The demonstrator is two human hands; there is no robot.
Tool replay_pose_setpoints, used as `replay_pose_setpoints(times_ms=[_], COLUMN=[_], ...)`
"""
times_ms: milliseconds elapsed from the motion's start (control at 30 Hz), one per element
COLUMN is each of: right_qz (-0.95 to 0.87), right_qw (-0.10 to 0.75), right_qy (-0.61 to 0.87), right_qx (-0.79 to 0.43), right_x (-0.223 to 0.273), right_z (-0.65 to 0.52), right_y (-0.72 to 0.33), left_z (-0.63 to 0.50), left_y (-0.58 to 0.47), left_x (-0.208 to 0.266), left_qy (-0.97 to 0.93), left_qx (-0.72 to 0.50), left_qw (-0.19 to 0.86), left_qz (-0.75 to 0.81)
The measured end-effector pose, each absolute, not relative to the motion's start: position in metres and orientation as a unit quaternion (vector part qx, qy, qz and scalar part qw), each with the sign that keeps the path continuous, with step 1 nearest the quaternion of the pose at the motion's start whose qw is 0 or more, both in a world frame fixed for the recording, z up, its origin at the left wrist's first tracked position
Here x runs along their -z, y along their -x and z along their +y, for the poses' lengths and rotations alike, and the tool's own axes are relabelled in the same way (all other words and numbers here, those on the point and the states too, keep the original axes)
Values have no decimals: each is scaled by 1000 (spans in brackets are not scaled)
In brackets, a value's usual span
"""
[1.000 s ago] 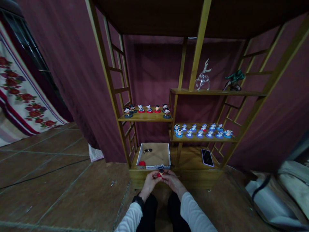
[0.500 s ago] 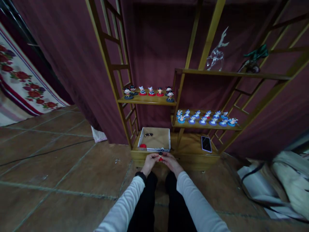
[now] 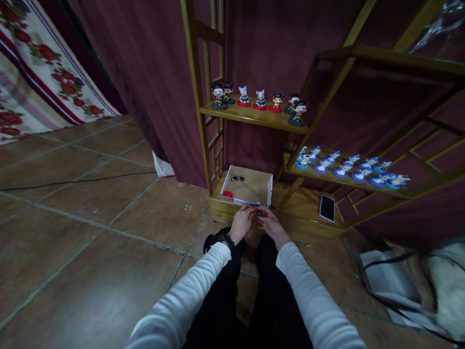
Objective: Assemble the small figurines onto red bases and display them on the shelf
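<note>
Between my two hands is a small figurine [image 3: 257, 213] with a dark head and red parts, held just in front of the open box. My left hand [image 3: 242, 222] grips it from the left, fingers closed. From the other side my right hand [image 3: 271, 224] pinches it too. Fingers cover much of the figurine. The shallow cardboard box [image 3: 254, 185] sits on the low wooden base; in it lie a red round piece [image 3: 227, 194] and some small dark pieces [image 3: 238, 179].
Several figurines on round bases [image 3: 260, 100] stand on the upper left shelf. More blue and white figurines [image 3: 342, 168] fill the lower right shelf. A phone [image 3: 327, 208] lies on the base at right. Bags [image 3: 392, 276] rest on the tiled floor, and a cable [image 3: 80, 182] crosses it at left.
The camera view has tilted down and turned, so the shelves appear shifted and slanted. In my hands the figurine has tipped over, its dark head now toward me.
</note>
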State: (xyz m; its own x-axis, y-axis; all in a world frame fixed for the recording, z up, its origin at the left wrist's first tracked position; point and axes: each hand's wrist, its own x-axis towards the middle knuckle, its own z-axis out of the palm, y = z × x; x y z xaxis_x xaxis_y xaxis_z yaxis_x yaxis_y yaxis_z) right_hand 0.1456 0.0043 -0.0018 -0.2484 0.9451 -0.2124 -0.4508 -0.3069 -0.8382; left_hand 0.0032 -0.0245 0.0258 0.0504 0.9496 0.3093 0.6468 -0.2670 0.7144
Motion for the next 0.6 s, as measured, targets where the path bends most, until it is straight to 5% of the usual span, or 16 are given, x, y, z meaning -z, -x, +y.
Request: replay_pose_setpoints(times_ms=[600], right_qz=[-347], right_qw=[483], right_qy=[378], right_qx=[-710], right_x=[-16], right_z=[3], right_y=[-156], left_z=[-40], left_y=[-5], left_x=[-46], left_qy=[-805], left_qx=[-334], left_qw=[99], left_qz=[480])
